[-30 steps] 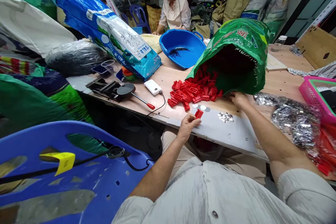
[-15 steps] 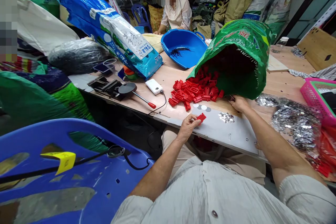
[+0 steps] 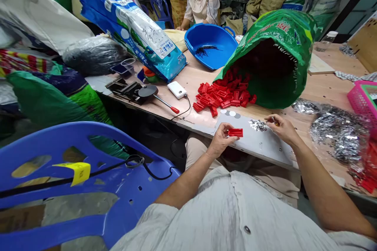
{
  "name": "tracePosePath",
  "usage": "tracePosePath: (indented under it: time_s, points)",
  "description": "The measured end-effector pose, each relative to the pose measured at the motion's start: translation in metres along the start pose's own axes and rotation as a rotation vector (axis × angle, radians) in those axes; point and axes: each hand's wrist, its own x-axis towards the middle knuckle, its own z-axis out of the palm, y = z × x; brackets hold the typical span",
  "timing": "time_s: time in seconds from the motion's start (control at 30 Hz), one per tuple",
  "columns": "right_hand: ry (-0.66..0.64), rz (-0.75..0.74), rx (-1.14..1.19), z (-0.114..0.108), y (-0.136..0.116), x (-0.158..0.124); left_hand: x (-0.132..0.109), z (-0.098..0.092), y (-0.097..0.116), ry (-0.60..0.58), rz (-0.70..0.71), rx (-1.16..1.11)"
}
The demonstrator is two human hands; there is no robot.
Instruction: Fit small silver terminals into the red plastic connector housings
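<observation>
My left hand (image 3: 221, 139) pinches one end of a red plastic housing (image 3: 235, 132), a small oblong piece with a hollow in it. It is held just above the table's front edge. My right hand (image 3: 284, 128) is closed around a small slim tool with a brownish handle (image 3: 275, 120); its exact kind is too small to make out. The fingertips are at the right side of a little heap of shiny metal pieces (image 3: 258, 125) on a grey board (image 3: 250, 140). Beyond my hands, a pile of similar red housings (image 3: 220, 96) spills from a green sack (image 3: 273, 82).
To the left are a black hand press (image 3: 126, 90) with a red-tipped lever and a white power bank (image 3: 177, 90). A blue basin (image 3: 215, 43) and a blue bag (image 3: 138, 35) stand behind. Metal parts in clear plastic (image 3: 338, 133) lie right. A person (image 3: 203, 0) sits opposite.
My right hand has come from the sack's lower edge towards the metal pieces, with the slim tool now showing in it. My left hand has turned the red housing level. The view has shifted slightly.
</observation>
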Motion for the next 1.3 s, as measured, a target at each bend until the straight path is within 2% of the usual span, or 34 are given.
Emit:
tracePosePath:
  time_s: [0.1, 0.3, 0.47, 0.6, 0.77, 0.87, 1.0, 1.17, 1.3]
  points:
    - [-0.033, 0.006, 0.059, 0.006, -0.009, -0.017, -0.009, 0.008, 0.005, -0.048, 0.07, 0.096]
    - [-0.158, -0.023, 0.252, 0.02, -0.041, -0.051, -0.025, 0.017, 0.014, -0.091, 0.238, 0.447]
    - [-0.147, -0.052, 0.302, 0.023, -0.056, -0.068, -0.029, 0.021, 0.017, -0.119, 0.271, 0.524]
    - [-0.084, -0.054, 0.19, 0.027, -0.048, -0.071, -0.03, 0.023, 0.015, -0.1, 0.194, 0.404]
    - [0.046, 0.04, -0.009, 0.033, -0.03, -0.073, -0.031, 0.025, 0.013, -0.101, -0.008, 0.087]
    - [0.086, 0.039, -0.071, 0.032, -0.026, -0.075, -0.033, 0.027, 0.015, -0.087, -0.135, -0.071]
    - [0.185, 0.048, -0.112, 0.013, -0.016, -0.079, -0.035, 0.026, 0.021, -0.142, -0.316, -0.232]
    - [0.329, 0.18, -0.185, -0.036, 0.021, -0.099, -0.037, 0.022, 0.017, -0.17, -0.438, -0.329]
    - [0.307, 0.264, -0.342, -0.064, 0.048, -0.124, -0.037, 0.022, 0.011, -0.145, -0.502, -0.38]
